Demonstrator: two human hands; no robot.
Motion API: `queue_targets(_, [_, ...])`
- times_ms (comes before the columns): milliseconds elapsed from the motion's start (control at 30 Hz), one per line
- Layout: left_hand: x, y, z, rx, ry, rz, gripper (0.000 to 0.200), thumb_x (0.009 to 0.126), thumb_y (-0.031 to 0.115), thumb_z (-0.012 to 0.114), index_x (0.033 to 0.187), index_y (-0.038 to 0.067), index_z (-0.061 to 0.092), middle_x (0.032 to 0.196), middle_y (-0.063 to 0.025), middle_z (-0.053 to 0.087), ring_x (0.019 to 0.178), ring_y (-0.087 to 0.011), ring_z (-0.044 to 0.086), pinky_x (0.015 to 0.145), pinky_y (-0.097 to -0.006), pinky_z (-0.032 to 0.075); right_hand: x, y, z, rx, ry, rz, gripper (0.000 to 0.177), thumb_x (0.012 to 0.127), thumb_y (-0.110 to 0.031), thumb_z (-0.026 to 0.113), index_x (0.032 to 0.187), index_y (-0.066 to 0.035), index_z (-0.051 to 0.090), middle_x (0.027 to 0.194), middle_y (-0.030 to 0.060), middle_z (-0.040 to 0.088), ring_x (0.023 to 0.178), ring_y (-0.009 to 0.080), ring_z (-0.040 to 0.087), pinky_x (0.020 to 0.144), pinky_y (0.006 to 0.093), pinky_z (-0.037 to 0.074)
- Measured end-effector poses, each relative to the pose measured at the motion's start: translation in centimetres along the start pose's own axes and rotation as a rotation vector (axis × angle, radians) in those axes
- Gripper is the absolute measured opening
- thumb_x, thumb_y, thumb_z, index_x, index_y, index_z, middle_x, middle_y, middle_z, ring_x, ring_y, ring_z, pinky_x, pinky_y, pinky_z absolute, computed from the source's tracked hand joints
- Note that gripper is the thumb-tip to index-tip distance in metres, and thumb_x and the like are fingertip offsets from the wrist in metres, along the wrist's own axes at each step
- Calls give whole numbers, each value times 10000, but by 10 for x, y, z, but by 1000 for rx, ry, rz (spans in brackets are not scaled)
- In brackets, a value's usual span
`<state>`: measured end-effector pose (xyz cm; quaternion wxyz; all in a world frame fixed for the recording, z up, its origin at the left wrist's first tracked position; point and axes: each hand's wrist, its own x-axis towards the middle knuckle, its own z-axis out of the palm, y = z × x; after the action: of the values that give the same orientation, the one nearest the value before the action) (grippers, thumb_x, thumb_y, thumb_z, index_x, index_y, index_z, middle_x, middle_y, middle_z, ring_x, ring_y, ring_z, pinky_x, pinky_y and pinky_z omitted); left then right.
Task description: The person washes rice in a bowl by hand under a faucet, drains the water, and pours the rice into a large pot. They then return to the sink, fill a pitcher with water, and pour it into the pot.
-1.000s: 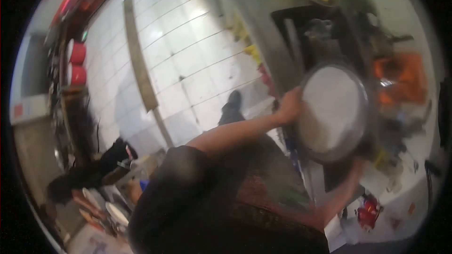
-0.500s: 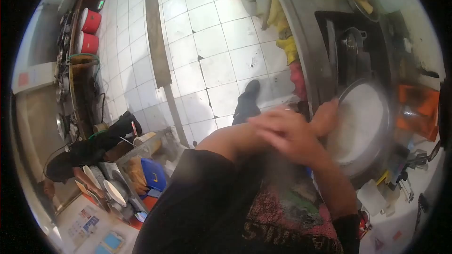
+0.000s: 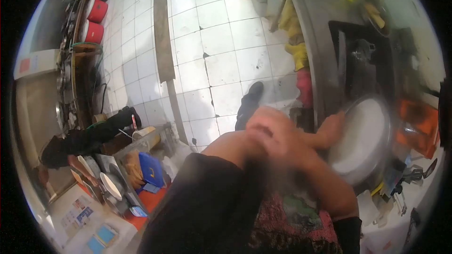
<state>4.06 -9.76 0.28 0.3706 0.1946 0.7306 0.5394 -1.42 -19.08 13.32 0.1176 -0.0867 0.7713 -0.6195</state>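
The left hand (image 3: 333,128) holds the edge of the big round pan (image 3: 365,141). Its grip is closed on the near rim. The right hand (image 3: 269,134) is a blur, so one cannot tell if its grip is wide or narrow. It is over the left arm and apart from the pan. The pan stands tilted at the dark sink (image 3: 372,73) in the worktop (image 3: 313,28), just past the left hand. To do this well, the person should probably hold the rim firmly, because the pan looks wide and may be slippery. A second hand on the far edge would likely stop it from tipping onto the orange thing (image 3: 419,127) beside it.
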Motion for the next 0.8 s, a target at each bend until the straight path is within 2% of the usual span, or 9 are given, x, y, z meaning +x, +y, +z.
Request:
queue_targets(167, [2,-20,12,192,168,301,197,843,109,527,997,-14,538,790,-149,594,763,-309,614,716,-406,497,14,12,-70,165,411,326,41,870,-62,535,896,-34,520,819,59,539,755,182,545,722,334,456])
queue_targets(233, [3,-25,19,289,251,450,190,881,145,515,995,1,566,728,-95,588,709,-240,627,682,-360,514,28,22,-90,-610,689,-4,384,724,96,527,1083,-38,508,1016,116,540,935,263,535,892,364,427])
queue_targets(333, [1,-12,10,179,148,307,225,875,149,515,1032,-3,567,820,-142,581,814,-264,604,749,-382,489,30,-1,-81,-400,370,48,488,683,65,555,1158,-43,526,1089,142,561,1079,294,503,974,377,370])
queue_targets(433, [-10,27,-21,-53,-60,-21,295,837,129,524,1090,-21,548,1004,-254,576,1010,-350,560,873,-449,440,23,-16,-38,-117,-232,5,330,863,-169,528,1178,-78,565,1173,121,584,1140,268,521,1066,504,185])
queue_targets(500, [0,1,6,-143,-34,-136,317,804,83,529,1099,-33,545,991,-291,601,979,-404,592,878,-488,451,22,-48,-6,-165,-522,-161,326,950,-289,455,1186,-95,568,1190,90,591,1142,253,536,1065,585,101])
queue_targets(533, [-4,-10,21,-50,109,18,316,802,79,531,1101,-26,543,974,-282,611,943,-407,606,850,-486,469,25,-60,1,-118,-615,-94,364,957,-335,437,1208,-101,558,1223,73,584,1167,252,525,1057,604,78])
queue_targets(633, [-4,-3,6,59,23,46,423,821,92,515,1230,-8,479,1168,-266,548,1093,-383,547,937,-470,432,19,-39,1,-245,-646,-90,381,953,-331,431,1228,-100,555,1240,92,576,1174,246,522,1067,590,39])
queue_targets(733, [-19,26,-38,-145,-122,-75,429,844,80,496,1261,-13,466,1220,-244,526,1143,-359,515,987,-451,390,3,-48,0,-337,-606,-43,375,944,-321,441,1216,-97,569,1236,97,579,1176,242,522,1072,577,27])
queue_targets(800, [-20,26,-23,-73,-61,-82,393,882,63,439,1266,-10,477,1240,-228,525,1162,-318,509,1008,-422,365,-6,-76,-3,-344,-546,-70,365,938,-316,449,1189,-93,590,1229,94,585,1172,240,524,1075,567,30])
